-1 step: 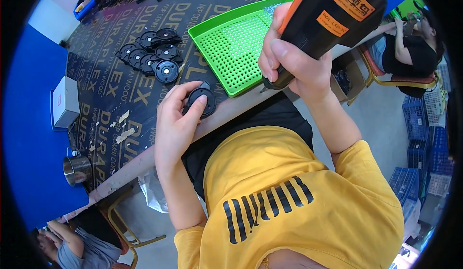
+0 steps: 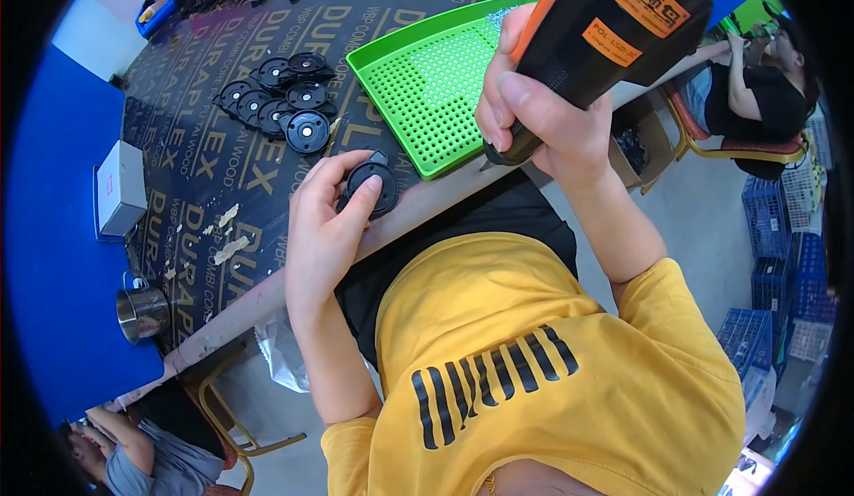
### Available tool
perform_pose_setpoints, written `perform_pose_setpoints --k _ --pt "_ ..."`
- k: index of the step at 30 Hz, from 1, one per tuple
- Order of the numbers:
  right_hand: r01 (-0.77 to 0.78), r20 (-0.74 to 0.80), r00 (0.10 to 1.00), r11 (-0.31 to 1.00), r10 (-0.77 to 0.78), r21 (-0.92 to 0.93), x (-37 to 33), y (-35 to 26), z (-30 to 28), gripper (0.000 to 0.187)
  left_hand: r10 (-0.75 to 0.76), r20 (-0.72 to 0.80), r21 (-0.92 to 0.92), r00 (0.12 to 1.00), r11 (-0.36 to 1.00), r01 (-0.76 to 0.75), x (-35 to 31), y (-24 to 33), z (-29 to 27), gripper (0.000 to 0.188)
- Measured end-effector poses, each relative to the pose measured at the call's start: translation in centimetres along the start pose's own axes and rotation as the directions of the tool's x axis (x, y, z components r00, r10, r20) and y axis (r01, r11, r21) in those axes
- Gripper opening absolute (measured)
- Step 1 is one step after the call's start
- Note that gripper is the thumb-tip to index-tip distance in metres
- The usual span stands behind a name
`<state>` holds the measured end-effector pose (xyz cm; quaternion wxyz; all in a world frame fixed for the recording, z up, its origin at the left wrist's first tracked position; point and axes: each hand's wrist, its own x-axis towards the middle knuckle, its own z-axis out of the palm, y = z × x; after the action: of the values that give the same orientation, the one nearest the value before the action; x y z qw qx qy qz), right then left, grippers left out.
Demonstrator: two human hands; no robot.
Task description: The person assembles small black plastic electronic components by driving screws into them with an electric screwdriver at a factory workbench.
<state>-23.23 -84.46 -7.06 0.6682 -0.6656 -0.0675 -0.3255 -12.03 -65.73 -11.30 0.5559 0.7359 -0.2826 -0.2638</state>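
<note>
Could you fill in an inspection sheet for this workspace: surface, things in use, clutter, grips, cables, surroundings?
Surface: dark table with gold lettering; pale patches, flakes or wear, cannot tell which.
Things in use: black disc; black-and-orange power driver; green perforated tray with silvery bits toward its far end.
Clutter: loose black parts left of the tray; white box and metal cup further left.
Grips: left grip closed on the disc; right grip wrapped around the driver.
Cables: nothing seen; the driver's upper end leaves the frame.
Surroundings: a person at lower left, another person at right; blue crates at right.
</note>
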Motion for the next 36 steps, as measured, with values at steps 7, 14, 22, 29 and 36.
perform_pose_setpoints --k 7,14,22,29,36 --pt "0.143 -0.020 0.990 0.990 -0.143 0.007 1.3 -1.1 -0.3 0.030 0.102 -0.023 0.054 0.994 0.993 -0.101 0.0 0.1 0.0 0.022" --pt "0.082 -0.150 0.986 0.996 -0.076 0.035 4.1 -2.8 1.4 0.070 0.209 0.010 0.119 0.978 0.971 -0.209 0.2 -0.8 -0.1 0.024" --pt "0.056 -0.119 0.992 0.988 -0.039 0.143 6.1 0.5 1.2 0.063 0.165 0.119 -0.026 0.979 0.986 -0.163 0.0 -0.9 -0.4 0.025" --pt "0.049 -0.118 0.992 0.994 -0.038 0.095 7.2 2.1 1.9 0.050 0.258 0.083 0.136 0.963 0.954 -0.267 -0.1 -0.1 -0.2 0.025" --pt "0.026 -0.153 0.988 0.994 -0.010 0.106 7.5 3.0 2.0 0.050 0.127 0.068 0.106 0.990 0.985 -0.133 -0.2 0.2 -0.2 0.024"
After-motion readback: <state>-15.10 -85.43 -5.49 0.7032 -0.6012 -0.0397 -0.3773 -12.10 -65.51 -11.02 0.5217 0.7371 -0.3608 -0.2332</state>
